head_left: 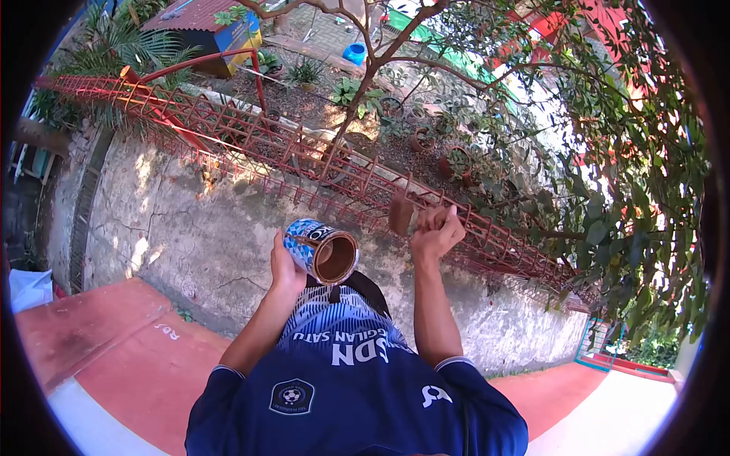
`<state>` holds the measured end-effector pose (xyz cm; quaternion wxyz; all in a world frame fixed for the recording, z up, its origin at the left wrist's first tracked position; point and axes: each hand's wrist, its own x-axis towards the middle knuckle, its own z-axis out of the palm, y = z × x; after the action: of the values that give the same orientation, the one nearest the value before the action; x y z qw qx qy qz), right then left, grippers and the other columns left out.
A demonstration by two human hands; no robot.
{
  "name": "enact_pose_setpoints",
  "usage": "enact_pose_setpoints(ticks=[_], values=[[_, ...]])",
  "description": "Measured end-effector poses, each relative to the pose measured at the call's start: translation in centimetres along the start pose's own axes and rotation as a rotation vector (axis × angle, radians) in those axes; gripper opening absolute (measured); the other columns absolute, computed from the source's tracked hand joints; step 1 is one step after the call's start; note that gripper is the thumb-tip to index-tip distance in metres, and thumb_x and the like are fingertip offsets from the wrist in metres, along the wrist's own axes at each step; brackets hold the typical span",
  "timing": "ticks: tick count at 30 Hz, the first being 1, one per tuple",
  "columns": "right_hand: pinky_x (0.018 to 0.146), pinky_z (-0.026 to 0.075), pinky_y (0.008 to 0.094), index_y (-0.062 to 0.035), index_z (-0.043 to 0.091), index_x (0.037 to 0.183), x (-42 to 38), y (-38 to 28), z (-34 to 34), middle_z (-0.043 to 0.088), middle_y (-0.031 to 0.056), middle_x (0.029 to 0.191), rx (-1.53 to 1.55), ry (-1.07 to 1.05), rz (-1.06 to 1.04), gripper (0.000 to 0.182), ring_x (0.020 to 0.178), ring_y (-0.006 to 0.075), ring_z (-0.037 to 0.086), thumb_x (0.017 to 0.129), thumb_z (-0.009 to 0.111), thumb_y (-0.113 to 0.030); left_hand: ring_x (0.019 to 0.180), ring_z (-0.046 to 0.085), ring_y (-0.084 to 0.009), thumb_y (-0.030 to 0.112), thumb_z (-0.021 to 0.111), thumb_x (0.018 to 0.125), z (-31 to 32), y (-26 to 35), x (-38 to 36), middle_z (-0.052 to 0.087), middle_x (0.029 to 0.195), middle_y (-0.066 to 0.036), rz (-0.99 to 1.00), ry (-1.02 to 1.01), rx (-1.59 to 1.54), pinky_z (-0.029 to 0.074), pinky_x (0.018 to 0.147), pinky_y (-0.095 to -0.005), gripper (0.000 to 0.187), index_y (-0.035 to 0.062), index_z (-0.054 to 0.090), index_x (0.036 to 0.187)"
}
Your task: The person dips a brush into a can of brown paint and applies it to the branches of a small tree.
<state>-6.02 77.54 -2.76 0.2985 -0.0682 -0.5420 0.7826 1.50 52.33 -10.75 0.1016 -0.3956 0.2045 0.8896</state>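
My left hand (pixel 284 264) is wrapped round the side of a blue and white paint can (pixel 304 237). The can is tilted, its open mouth facing me, with brown paint coating the inside and a brown streak down the label. In my right hand (pixel 439 232), closed and raised at the rail, is a paintbrush (pixel 401 214). Its broad brown bristle end points left, close to the bars of a red-brown metal lattice (pixel 372 178). The handle is mostly hidden by my fingers.
The lattice runs slantwise along the top of a weathered concrete wall (pixel 190 220). Behind it stand a thin tree (pixel 370 72), potted plants (pixel 456 162) and a blue bucket (pixel 354 53). Leafy branches (pixel 608 197) hang at the right. Red and white paving (pixel 114 334) lies on my side.
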Motion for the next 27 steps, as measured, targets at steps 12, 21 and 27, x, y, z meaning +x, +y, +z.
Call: enact_pose_setpoints(ticks=[12,21,27], values=[[0.044,0.018,0.031,-0.0095,0.027,0.06,4.6,-1.9,1.7,0.028,-0.0005,0.053,0.01,-0.124,-0.325,0.049,0.047,0.0101,0.021,0.105,0.044,-0.02,0.112,0.065,-0.0284,0.047,0.033,0.108,0.8,1.0,-0.7,0.068,0.12,-0.014,0.045,0.043,0.036,0.05,0.102,-0.0462,0.054,0.0028,0.06,0.123],[0.042,0.02,0.0292,-0.0058,0.032,0.06,1.3,-0.2,1.5,0.033,0.0013,0.053,-0.178,0.009,-0.013,0.052,0.045,0.0101,0.026,0.107,0.047,-0.023,0.112,0.066,-0.0259,0.045,0.032,0.108,0.1,0.3,0.1,0.068,0.12,-0.012,0.017,0.007,0.022,0.05,0.103,-0.0441,0.053,0.0029,0.061,0.122],[0.042,0.02,0.0285,-0.0073,0.031,0.059,0.1,-1.2,2.1,0.032,0.0003,0.054,-0.314,0.0,0.124,0.052,0.045,0.0097,0.028,0.106,0.048,-0.022,0.112,0.066,-0.0254,0.046,0.032,0.108,0.0,0.3,0.9,0.068,0.12,-0.012,0.013,-0.002,0.002,0.05,0.103,-0.0435,0.053,0.0032,0.061,0.121]])
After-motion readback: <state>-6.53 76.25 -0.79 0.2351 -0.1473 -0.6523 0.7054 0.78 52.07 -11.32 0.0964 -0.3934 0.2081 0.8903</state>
